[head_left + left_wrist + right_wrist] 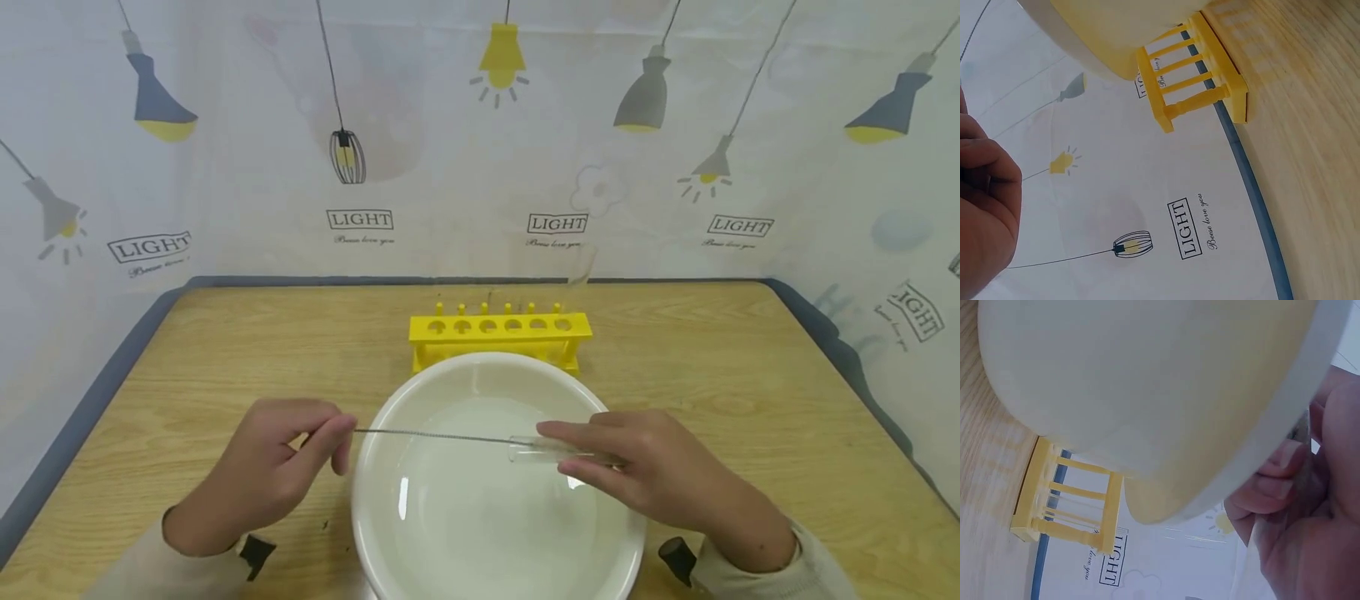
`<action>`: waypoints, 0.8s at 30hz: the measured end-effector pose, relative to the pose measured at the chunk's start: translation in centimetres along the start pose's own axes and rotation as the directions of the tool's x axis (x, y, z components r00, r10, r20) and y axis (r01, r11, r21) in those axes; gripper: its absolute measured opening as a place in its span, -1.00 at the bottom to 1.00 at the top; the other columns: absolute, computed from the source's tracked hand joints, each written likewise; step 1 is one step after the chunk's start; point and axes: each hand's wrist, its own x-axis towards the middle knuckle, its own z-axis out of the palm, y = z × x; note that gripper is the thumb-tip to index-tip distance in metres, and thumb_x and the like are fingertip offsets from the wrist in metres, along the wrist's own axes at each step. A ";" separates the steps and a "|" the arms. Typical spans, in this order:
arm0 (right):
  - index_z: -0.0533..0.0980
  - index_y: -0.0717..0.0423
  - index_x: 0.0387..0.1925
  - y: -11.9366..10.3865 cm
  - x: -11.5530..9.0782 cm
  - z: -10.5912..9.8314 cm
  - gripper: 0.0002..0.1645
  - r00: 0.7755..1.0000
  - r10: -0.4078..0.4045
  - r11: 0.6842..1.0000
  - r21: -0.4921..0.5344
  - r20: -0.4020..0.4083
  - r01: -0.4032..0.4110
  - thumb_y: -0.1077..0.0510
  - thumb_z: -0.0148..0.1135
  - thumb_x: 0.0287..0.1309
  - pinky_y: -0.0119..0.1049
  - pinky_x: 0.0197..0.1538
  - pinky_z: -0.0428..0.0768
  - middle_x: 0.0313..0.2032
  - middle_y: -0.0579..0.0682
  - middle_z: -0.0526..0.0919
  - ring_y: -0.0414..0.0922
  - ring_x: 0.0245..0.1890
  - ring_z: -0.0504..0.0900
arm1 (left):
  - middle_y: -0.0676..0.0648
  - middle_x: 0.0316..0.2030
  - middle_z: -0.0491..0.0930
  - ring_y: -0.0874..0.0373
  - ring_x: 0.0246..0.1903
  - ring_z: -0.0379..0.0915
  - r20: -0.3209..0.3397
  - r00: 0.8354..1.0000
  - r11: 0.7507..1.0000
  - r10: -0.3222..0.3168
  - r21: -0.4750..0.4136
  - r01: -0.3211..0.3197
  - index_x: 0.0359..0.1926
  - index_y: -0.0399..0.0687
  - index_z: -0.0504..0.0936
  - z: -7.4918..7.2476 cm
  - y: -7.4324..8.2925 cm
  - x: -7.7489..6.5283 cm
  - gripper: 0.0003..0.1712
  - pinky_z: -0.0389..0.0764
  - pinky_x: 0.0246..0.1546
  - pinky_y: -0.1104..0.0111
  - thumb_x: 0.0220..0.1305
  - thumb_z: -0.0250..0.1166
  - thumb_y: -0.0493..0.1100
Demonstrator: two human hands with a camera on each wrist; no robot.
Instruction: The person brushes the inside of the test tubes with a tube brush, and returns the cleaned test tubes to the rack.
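Over a white basin (498, 492), my right hand (637, 458) grips a clear glass test tube (525, 451) lying nearly level, its mouth toward the left. A thin twisted-wire handle (435, 434), apparently of a test tube brush, runs into that mouth. My left hand (288, 458) pinches the wire's outer end, left of the basin rim. In the left wrist view the left hand (988, 206) has curled fingers. The right wrist view shows the right hand (1310, 506) with its fingers around the tube; a dark bristly part (1299, 432) shows there, and the fingers hide much of the tube.
Behind the basin stands a yellow test tube rack (500, 328) with a row of holes and pegs. Another clear test tube (579, 271) leans up at its right end. A wooden table (247, 350) lies beneath, and a lamp-printed curtain (450, 167) surrounds it.
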 end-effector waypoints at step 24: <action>0.66 -0.16 0.10 0.8 0.6 0.4 -0.57 0.946 -0.211 0.955 -0.259 -0.248 0.145 -0.22 0.13 0.39 -0.68 -0.55 0.26 -0.55 -0.27 0.52 -0.43 -0.64 0.26 | 0.13 -0.72 0.44 0.41 -0.72 0.21 -0.034 0.993 0.989 -0.116 -0.093 0.112 -0.62 0.04 0.45 -1.1 -0.4 -0.3 -0.50 0.29 -0.68 0.52 0.36 0.06 -0.55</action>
